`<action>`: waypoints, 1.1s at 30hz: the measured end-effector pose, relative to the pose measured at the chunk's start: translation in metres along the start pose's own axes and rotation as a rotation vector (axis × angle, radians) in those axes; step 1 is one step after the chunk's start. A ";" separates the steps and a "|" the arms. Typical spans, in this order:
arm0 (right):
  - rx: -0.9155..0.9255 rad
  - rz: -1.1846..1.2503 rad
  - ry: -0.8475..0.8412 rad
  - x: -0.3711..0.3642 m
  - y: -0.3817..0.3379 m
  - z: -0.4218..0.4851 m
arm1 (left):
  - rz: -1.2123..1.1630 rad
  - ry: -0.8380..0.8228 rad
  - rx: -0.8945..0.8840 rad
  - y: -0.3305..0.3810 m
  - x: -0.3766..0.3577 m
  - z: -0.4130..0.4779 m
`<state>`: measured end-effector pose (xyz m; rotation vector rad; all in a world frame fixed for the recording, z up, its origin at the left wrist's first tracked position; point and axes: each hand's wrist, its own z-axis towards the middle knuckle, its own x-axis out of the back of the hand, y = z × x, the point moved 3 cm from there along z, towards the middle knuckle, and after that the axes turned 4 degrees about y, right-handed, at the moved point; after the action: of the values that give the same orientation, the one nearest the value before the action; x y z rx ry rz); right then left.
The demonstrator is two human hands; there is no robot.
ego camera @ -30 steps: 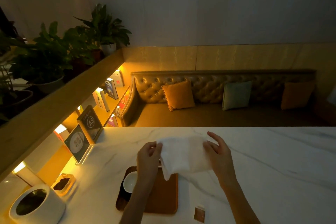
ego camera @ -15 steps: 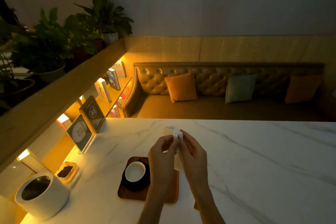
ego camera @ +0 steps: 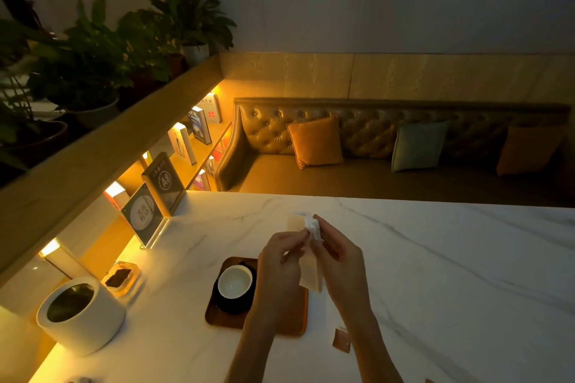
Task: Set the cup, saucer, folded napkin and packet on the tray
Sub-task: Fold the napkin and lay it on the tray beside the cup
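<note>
A white napkin (ego camera: pixel 309 270) hangs folded between my hands, above the right part of the brown wooden tray (ego camera: pixel 292 325). My left hand (ego camera: pixel 281 261) pinches its upper edge from the left, and my right hand (ego camera: pixel 340 253) pinches the same edge from the right. A white cup (ego camera: pixel 235 281) stands on a dark saucer (ego camera: pixel 228 305) at the tray's left end. A small brown packet (ego camera: pixel 341 340) lies on the marble table (ego camera: pixel 451 274) just right of the tray, partly behind my right forearm.
A white cylindrical pot (ego camera: pixel 79 315) and a small dish (ego camera: pixel 119 278) with dark contents stand at the left. Two upright sign holders (ego camera: pixel 155 199) stand by the lit shelf. Beyond the table's far edge is a padded bench (ego camera: pixel 389 162) with cushions.
The napkin was spread open between my hands; they have come together and it now hangs folded in half. The view has tilted down a little.
</note>
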<state>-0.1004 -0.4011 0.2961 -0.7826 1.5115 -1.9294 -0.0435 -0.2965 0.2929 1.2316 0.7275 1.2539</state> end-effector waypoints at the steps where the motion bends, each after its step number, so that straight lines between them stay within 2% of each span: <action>1: -0.013 0.016 0.011 0.003 0.001 0.000 | 0.018 -0.008 -0.004 -0.002 0.001 0.001; 4: -0.099 0.105 0.004 0.008 0.004 -0.001 | 0.033 0.065 0.024 -0.010 0.007 0.004; 7: -0.233 0.240 -0.069 0.015 0.006 -0.002 | -0.136 0.089 0.309 -0.026 0.018 0.004; 9: -0.284 0.354 -0.135 0.019 0.007 -0.001 | -0.326 -0.050 0.585 -0.040 0.023 0.003; 11: -0.316 0.444 -0.191 0.022 0.009 0.000 | -0.600 -0.275 0.719 -0.049 0.026 -0.001; 13: -0.363 0.461 -0.216 0.022 0.017 0.003 | -0.772 -0.366 0.723 -0.052 0.032 -0.002; 14: -0.399 0.446 -0.229 0.022 0.022 0.004 | -0.764 -0.359 0.692 -0.053 0.034 0.000; 17: -0.512 0.367 -0.308 0.022 0.038 -0.001 | -0.568 -0.243 0.599 -0.053 0.038 0.004; 21: -0.520 0.304 -0.436 0.028 0.047 -0.003 | -0.383 -0.191 0.576 -0.053 0.044 -0.001; 26: -0.460 0.269 -0.315 0.034 0.049 0.000 | -0.334 -0.376 0.566 -0.048 0.043 -0.008; 30: -0.444 0.225 -0.232 0.037 0.052 0.000 | -0.319 -0.403 0.542 -0.047 0.042 -0.009; 33: -0.438 0.228 -0.252 0.041 0.051 0.001 | -0.463 -0.382 0.586 -0.047 0.040 -0.008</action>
<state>-0.1235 -0.4418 0.2504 -0.9487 1.7957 -1.2967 -0.0281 -0.2496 0.2548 1.5948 1.0560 0.4080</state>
